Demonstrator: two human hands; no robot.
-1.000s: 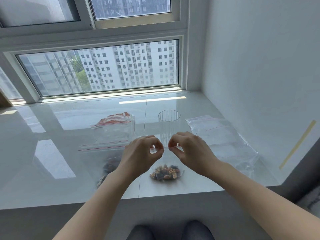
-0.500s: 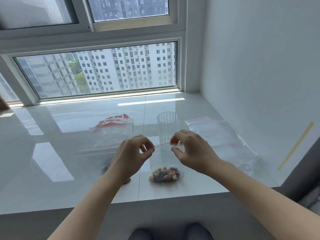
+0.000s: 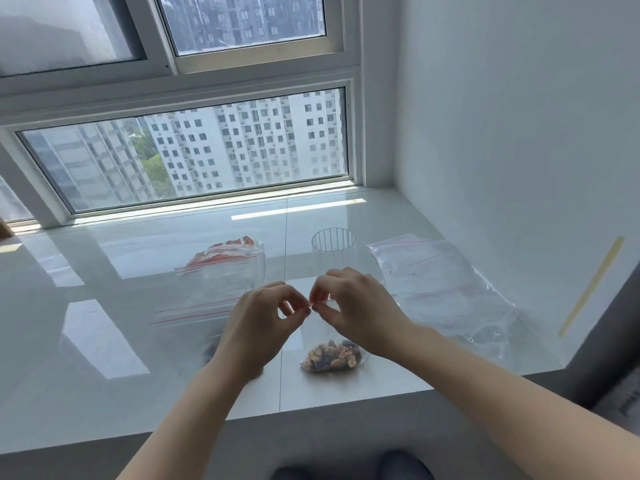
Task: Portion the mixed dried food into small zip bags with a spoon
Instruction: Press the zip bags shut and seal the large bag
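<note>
A small clear zip bag (image 3: 331, 356) stands near the sill's front edge with a heap of mixed nuts and dark dried fruit in its bottom. My left hand (image 3: 258, 322) and my right hand (image 3: 353, 306) pinch the bag's red-lined top edge, fingertips close together above the food. A larger zip bag (image 3: 194, 311) with red seal lines lies flat to the left, its dark contents mostly hidden behind my left hand. No spoon shows.
A ribbed clear glass (image 3: 333, 252) stands just behind my hands. Another clear bag with red contents (image 3: 225, 259) sits at the back left. A pile of empty zip bags (image 3: 440, 289) lies to the right, by the white wall. The window runs along the back.
My hands parted for a moment, the left letting go of the bag top, and have come together again at its top edge. The view has shifted slightly.
</note>
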